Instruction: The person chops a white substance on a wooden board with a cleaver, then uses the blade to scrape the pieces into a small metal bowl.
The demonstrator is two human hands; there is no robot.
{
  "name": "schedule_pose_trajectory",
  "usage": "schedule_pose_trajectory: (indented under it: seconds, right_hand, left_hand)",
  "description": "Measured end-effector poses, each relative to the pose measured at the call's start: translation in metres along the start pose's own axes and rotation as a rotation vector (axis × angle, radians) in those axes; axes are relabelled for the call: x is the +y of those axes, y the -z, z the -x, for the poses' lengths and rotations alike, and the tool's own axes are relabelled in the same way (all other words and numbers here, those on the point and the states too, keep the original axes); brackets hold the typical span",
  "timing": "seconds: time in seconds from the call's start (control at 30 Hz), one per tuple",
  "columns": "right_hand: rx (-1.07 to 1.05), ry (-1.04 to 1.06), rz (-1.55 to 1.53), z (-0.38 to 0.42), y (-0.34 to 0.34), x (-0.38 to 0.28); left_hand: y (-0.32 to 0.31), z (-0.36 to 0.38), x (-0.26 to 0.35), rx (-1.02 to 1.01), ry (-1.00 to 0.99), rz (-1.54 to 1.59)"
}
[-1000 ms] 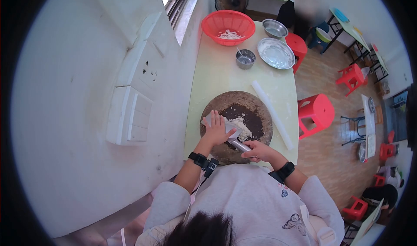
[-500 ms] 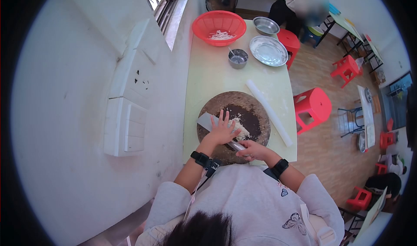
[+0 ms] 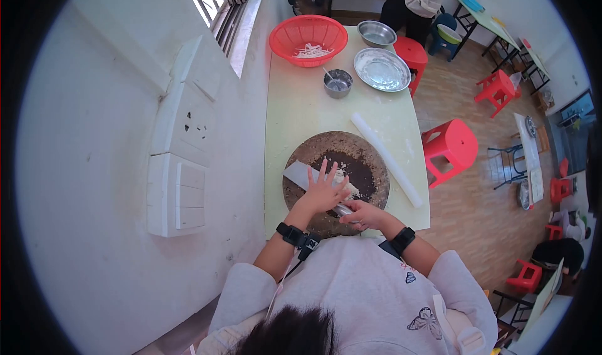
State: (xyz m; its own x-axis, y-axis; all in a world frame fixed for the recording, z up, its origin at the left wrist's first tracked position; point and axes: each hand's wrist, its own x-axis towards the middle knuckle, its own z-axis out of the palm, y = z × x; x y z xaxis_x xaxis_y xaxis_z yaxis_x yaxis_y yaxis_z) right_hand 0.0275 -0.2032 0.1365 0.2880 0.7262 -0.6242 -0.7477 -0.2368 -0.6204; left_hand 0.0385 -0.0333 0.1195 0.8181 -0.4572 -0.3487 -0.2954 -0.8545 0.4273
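Observation:
A broad-bladed cleaver (image 3: 296,174) lies flat over the round, dark-stained chopping board (image 3: 307,147). My right hand (image 3: 365,215) is wrapped round its metal handle. My left hand (image 3: 322,192) rests on the blade with fingers spread, palm down, holding nothing. Pale chopped crumbs (image 3: 351,191) sit on the dark middle of the board, beside and partly behind my left hand. Part of the blade is hidden under that hand.
A white rolling pin (image 3: 389,161) lies right of the board. Farther back are a small metal bowl (image 3: 338,88) with a utensil, a floury metal plate (image 3: 382,70), a metal basin (image 3: 377,34) and a red basket (image 3: 308,26) with white strips. Red stools (image 3: 453,145) stand on the right.
The view has shifted slightly. My left hand has moved a little rightward over the blade, towards the crumbs and my right hand. The grip on the cleaver stays the same.

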Motion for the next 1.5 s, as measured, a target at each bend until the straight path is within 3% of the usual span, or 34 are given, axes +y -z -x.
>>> schedule_pose_trajectory:
  seconds: [0.07, 0.17, 0.3, 0.37, 0.4, 0.6, 0.67, 0.7, 0.77, 0.9, 0.97, 1.0, 1.07, 1.1, 1.17, 1.2, 1.27, 1.3, 1.47, 1.5]
  right_hand:
    - [0.002, -0.006, 0.010, 0.000, -0.001, 0.000]
    - [-0.002, 0.006, 0.009, 0.000, 0.002, 0.004]
    - [0.024, 0.020, 0.019, 0.001, 0.013, 0.011]
    - [0.042, 0.010, 0.047, 0.005, 0.014, 0.011]
    - [0.062, 0.000, 0.076, 0.007, 0.014, 0.011]
    - [0.014, -0.025, 0.110, 0.019, 0.015, 0.012]
    - [-0.011, -0.019, 0.113, 0.019, 0.020, 0.018]
    - [-0.036, -0.020, 0.122, 0.019, 0.022, 0.021]
    - [-0.051, -0.016, 0.126, 0.020, 0.024, 0.024]
    - [-0.082, 0.010, 0.104, 0.019, 0.030, 0.031]
    - [-0.116, 0.030, 0.069, 0.020, 0.032, 0.033]
    - [-0.115, 0.042, 0.059, 0.021, 0.032, 0.034]
    - [-0.122, 0.039, 0.049, 0.024, 0.035, 0.036]
    - [-0.108, 0.051, 0.054, 0.026, 0.037, 0.036]
    - [-0.096, 0.057, 0.040, 0.031, 0.040, 0.037]
    - [-0.087, 0.054, 0.034, 0.032, 0.043, 0.037]
    - [-0.106, 0.083, -0.006, 0.034, 0.051, 0.043]
    - [-0.125, 0.107, -0.032, 0.036, 0.056, 0.047]
    - [-0.152, 0.082, 0.035, 0.062, 0.072, 0.039]
    - [-0.173, 0.069, 0.034, 0.065, 0.078, 0.043]
  left_hand:
    - [-0.006, -0.010, -0.004, 0.333, 0.040, -0.006]
    - [0.002, -0.016, -0.016, 0.443, 0.037, -0.052]
    - [0.013, -0.022, -0.028, 0.290, -0.016, 0.044]
    - [0.010, -0.023, -0.025, 0.479, -0.146, 0.066]
    - [0.009, -0.025, -0.025, 0.476, -0.149, 0.063]
    - [0.009, -0.044, -0.023, 0.162, 0.025, 0.045]
    - [0.007, -0.044, -0.025, 0.462, -0.178, -0.035]
    - [0.007, -0.047, -0.026, 0.456, -0.182, -0.044]
    - [0.015, -0.054, -0.021, 0.160, -0.043, -0.048]
    - [0.009, -0.072, -0.028, 0.166, -0.105, -0.027]
    - [0.010, -0.074, -0.025, 0.614, -0.278, -0.216]
    - [0.013, -0.080, -0.026, 0.605, -0.288, -0.224]
    - [0.047, -0.089, -0.012, -0.064, 0.063, -0.119]
    - [0.054, -0.096, -0.012, -0.072, 0.057, -0.129]
    - [0.064, -0.106, -0.016, -0.385, 0.148, -0.030]
    - [0.066, -0.109, -0.021, -0.395, 0.145, -0.039]
    - [0.059, -0.112, -0.041, -0.318, -0.119, 0.129]
    - [0.048, -0.118, -0.056, -0.161, -0.230, 0.089]
    - [0.078, -0.151, -0.063, -0.128, -0.042, -0.176]
    - [0.083, -0.152, -0.061, -0.005, -0.043, -0.182]
